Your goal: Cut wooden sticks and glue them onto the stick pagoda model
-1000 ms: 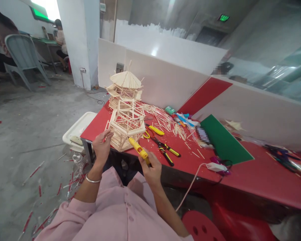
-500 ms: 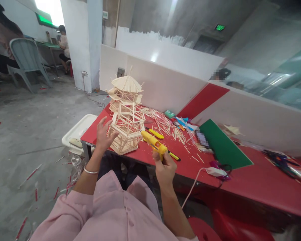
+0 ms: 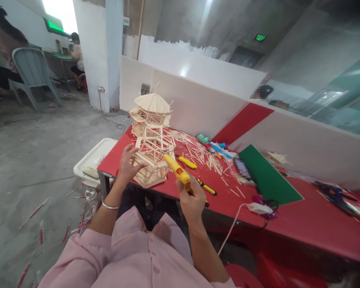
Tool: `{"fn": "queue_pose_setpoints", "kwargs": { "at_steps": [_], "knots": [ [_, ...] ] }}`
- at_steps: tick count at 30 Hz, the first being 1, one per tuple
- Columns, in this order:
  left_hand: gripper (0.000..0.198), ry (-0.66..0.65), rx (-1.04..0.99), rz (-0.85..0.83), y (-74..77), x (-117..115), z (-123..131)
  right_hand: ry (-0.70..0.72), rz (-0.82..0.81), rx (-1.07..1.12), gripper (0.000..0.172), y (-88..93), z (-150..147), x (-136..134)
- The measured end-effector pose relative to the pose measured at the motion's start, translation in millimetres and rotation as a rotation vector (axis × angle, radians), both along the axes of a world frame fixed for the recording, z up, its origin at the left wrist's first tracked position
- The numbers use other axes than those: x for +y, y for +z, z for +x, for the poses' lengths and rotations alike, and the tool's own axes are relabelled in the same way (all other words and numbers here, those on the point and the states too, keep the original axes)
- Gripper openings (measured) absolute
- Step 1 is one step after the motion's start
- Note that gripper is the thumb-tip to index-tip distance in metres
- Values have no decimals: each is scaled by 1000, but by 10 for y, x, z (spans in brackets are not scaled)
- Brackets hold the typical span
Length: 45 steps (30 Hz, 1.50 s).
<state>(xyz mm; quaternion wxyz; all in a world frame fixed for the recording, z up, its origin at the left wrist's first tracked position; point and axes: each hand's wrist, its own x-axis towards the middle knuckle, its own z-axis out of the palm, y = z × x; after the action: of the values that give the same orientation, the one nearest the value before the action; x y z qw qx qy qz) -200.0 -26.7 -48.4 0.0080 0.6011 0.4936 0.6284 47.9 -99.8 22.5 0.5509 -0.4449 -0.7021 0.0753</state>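
Observation:
A tiered tower of thin wooden sticks (image 3: 151, 162) stands at the left end of the red table, with a fan-like stick roof on top. My left hand (image 3: 129, 164) is at its left side, thumb and fingers apart around a corner of the frame; whether the fingertips touch it is hard to tell. In my right hand (image 3: 192, 196) is a yellow glue gun (image 3: 176, 167), its nozzle pointing at the right side of the tower's lower tier. Two yellow cutters lie behind and to the right of the gun.
Loose sticks (image 3: 195, 146) are scattered behind the tower on the red table (image 3: 315, 228). A green board (image 3: 270, 176) and a white adapter (image 3: 259, 208) with a cord lie further right. A white tray (image 3: 93, 158) is left of the table. Other people sit in the background.
My right hand has moved left with the glue gun, bringing its nozzle over the tower's right side. My left hand has shifted slightly right and down, nearer the frame.

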Motion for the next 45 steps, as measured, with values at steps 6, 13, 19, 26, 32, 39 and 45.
{"fn": "queue_pose_setpoints", "kwargs": {
  "at_steps": [6, 13, 19, 26, 32, 39, 45],
  "knots": [
    [62, 60, -62, 62, 43, -69, 150, 2, 159, -109, 31, 47, -9, -17],
    [43, 47, 13, 75, 154, -50, 151, -104, 324, -351, 34, 129, -207, 35],
    [26, -43, 53, 117, 286, 150, 96, -49, 318, -296, 35, 135, -199, -5],
    [34, -63, 49, 80, 259, 236, 84, -53, 131, -187, 31, 669, -99, 260],
    [31, -56, 41, 69, 235, 219, 65, -87, 7, -553, 43, 1237, -173, 660],
    [28, -64, 37, 105, 190, 231, 71, -145, 40, -668, 42, 1389, -173, 721],
    [24, -61, 45, 150, 190, 229, 80, -134, -54, -735, 44, 1557, -255, 830]
  ]
}}
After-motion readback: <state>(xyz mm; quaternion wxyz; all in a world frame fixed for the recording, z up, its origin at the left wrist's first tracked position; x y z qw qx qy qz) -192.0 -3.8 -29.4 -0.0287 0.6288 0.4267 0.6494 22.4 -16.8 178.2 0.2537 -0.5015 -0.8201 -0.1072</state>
